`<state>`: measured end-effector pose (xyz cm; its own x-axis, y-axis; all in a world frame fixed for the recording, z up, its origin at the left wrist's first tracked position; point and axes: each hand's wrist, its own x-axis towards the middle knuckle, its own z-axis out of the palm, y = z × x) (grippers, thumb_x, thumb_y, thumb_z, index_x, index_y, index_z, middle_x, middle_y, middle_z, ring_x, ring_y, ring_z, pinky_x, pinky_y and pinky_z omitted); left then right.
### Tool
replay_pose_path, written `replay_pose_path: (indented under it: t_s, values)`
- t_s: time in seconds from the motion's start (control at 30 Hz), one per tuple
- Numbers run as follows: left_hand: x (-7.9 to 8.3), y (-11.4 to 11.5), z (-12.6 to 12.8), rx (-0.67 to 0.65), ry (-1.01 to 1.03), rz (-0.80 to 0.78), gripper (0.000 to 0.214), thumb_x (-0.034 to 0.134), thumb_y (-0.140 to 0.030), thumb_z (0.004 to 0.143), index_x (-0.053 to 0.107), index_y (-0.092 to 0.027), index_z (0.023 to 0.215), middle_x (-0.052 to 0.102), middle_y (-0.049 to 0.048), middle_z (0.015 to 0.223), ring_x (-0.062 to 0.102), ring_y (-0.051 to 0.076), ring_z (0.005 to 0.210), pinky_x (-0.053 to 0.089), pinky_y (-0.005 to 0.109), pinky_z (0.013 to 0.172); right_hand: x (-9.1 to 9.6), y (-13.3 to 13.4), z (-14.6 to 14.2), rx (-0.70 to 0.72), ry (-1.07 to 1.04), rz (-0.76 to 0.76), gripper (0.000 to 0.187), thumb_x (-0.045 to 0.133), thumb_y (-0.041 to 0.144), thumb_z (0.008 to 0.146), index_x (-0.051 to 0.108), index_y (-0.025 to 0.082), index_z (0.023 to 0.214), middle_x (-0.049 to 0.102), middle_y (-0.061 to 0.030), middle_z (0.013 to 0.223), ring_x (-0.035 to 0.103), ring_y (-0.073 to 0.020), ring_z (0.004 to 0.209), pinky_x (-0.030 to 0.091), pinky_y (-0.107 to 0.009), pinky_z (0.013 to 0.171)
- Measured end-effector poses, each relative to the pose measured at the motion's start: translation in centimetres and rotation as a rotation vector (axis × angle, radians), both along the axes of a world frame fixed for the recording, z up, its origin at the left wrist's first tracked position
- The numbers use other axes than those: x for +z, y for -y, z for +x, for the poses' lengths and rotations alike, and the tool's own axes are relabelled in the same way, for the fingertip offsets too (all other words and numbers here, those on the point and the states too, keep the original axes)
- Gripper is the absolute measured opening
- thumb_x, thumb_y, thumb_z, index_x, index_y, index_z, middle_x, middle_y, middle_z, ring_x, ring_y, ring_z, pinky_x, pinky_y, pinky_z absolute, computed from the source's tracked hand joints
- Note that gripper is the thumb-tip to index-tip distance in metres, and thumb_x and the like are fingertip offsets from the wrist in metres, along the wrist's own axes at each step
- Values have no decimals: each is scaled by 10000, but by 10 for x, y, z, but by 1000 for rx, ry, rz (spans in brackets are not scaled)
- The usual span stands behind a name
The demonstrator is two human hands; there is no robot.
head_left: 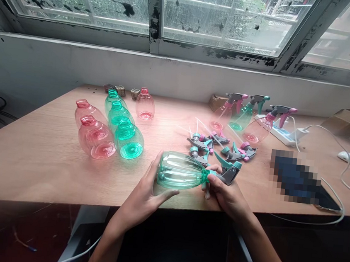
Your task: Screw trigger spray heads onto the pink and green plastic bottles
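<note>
A green translucent spray bottle (181,172) lies sideways in the air between my hands, its base to the left. My left hand (153,191) is wrapped round the base end, thumb along the near side. At the neck, the fingers of my right hand (221,190) are closed round the teal collar of the grey-and-teal trigger sprayer (230,172), which sits at the bottle's mouth. Whether it is fully screwed down I cannot tell. Just beyond lies a heap of loose trigger sprayers (214,145) with thin tubes.
Open green bottles (130,141) and pink bottles (97,139) stand at the left. Bottles with sprayers fitted (258,127) stand at the back right, near a white power strip (284,134). A dark phone-like device (298,179) and white cables lie at the right.
</note>
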<state>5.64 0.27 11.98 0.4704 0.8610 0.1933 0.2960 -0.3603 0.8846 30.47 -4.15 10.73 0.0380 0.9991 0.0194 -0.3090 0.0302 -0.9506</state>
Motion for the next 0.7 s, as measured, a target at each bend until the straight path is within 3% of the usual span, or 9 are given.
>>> replay_pose_path:
  t_s: [0.7]
  values:
    - [-1, -1, 0, -10, -1, 5, 945, 740, -427, 920, 140, -338, 1645, 309, 74, 1700, 288, 320, 1568, 229, 502, 1301, -1, -1, 1, -5, 48, 13, 290, 778, 438, 900, 621, 207, 977, 689, 25, 646, 597, -145, 510, 434, -269, 561]
